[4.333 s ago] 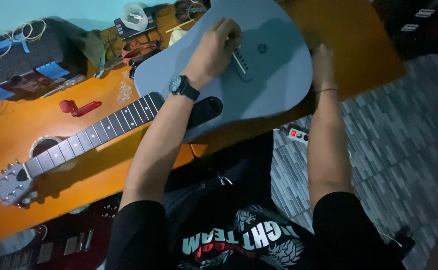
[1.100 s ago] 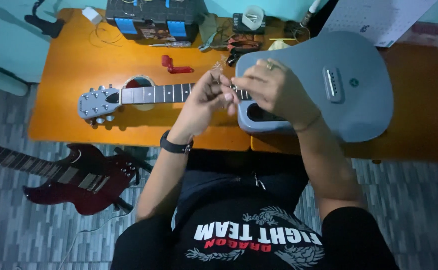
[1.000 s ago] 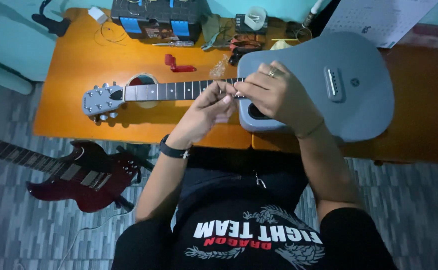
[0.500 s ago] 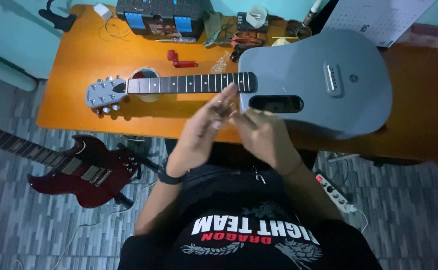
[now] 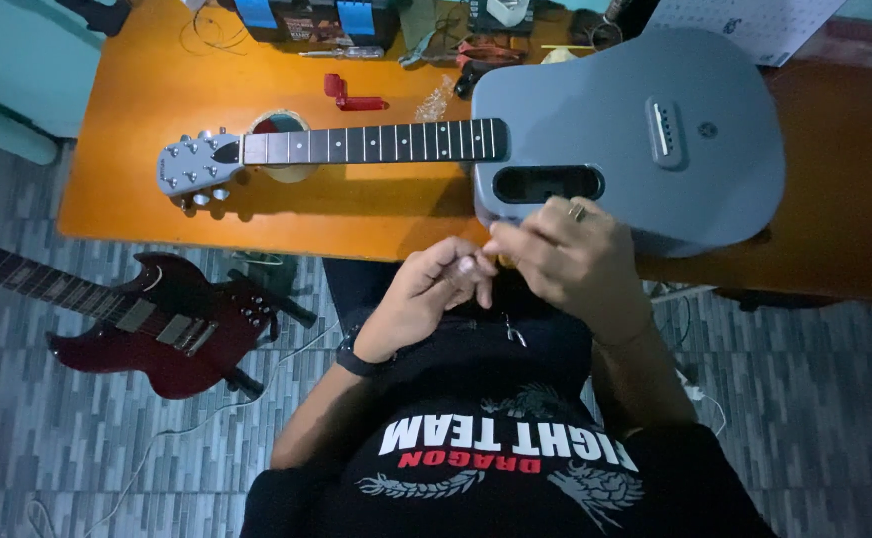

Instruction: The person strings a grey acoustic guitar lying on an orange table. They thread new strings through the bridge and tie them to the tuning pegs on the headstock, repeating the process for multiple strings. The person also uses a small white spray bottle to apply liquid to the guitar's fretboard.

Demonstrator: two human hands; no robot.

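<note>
1. Guitar, grey-bodied, is laid flat on the orange table, its long axis running across the view, headstock pointing left; the face is kept up, apparently for access.
2. Left hand and right hand are brought together just before the table edge, fingertips pinched; what is pinched cannot be told.
3. Red electric guitar is left on the tiled floor.

Single head cam, looks steeply down over chest at table edge & floor; mid-range.
</note>
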